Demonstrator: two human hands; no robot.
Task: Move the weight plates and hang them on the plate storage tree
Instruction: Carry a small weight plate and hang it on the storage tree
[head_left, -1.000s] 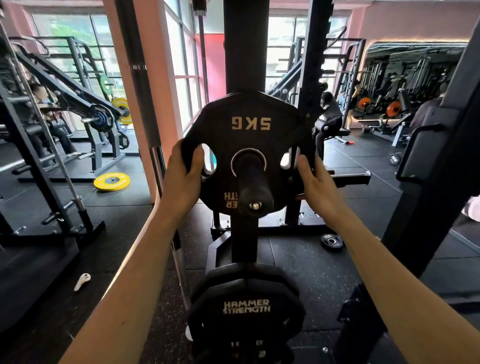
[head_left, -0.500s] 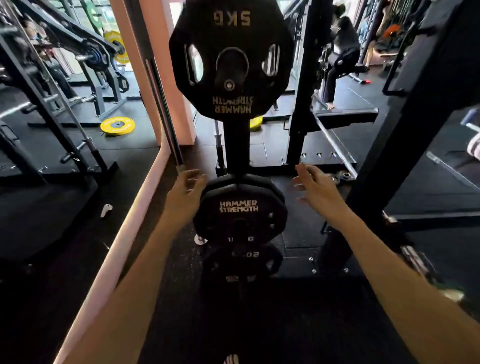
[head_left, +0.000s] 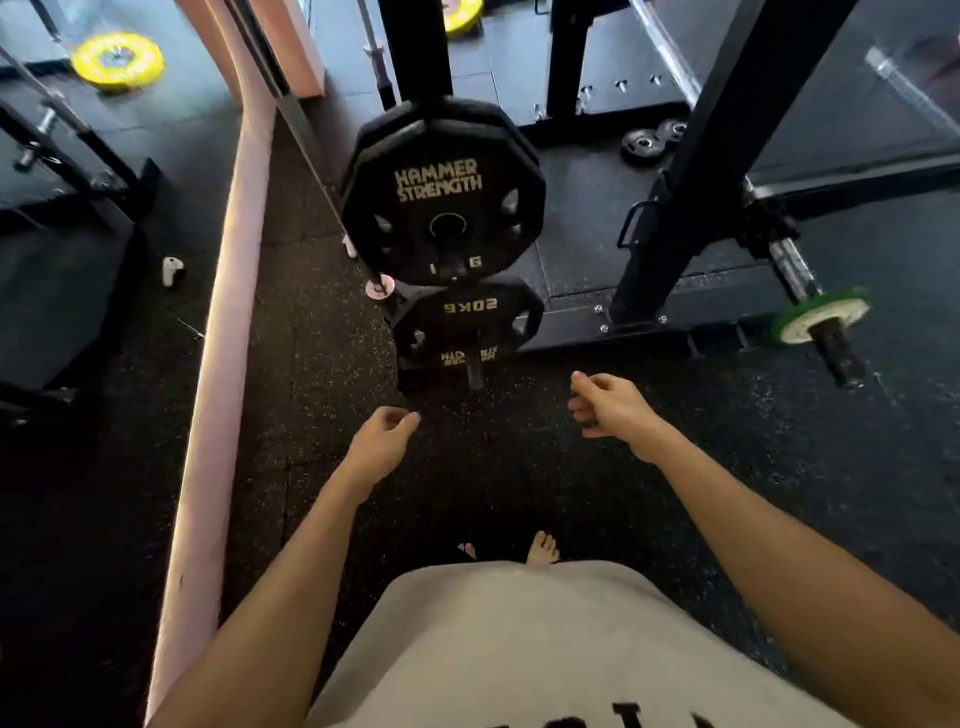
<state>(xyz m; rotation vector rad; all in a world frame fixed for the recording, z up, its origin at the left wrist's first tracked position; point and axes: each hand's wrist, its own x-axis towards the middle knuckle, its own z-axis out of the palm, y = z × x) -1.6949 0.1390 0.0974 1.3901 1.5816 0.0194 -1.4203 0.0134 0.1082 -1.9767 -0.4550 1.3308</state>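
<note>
The black plate storage tree (head_left: 415, 47) stands in front of me. A large black Hammer Strength plate (head_left: 441, 192) hangs on a middle peg, and below it hangs a black 20 kg plate (head_left: 467, 322). My left hand (head_left: 382, 441) and my right hand (head_left: 610, 408) hover low above the rubber floor, just short of the 20 kg plate. Both hold nothing and their fingers are loosely curled. The 5 kg plate is out of view above.
A barbell end with a green plate (head_left: 818, 319) juts out at the right by a black rack post (head_left: 691, 171). Two small plates (head_left: 649, 140) lie on the floor behind. A yellow plate (head_left: 117, 62) lies far left. A pink ledge (head_left: 223, 364) runs along the left.
My hands let go of the 5 kg plate on the top peg and dropped low. The view tilted down to the floor.
</note>
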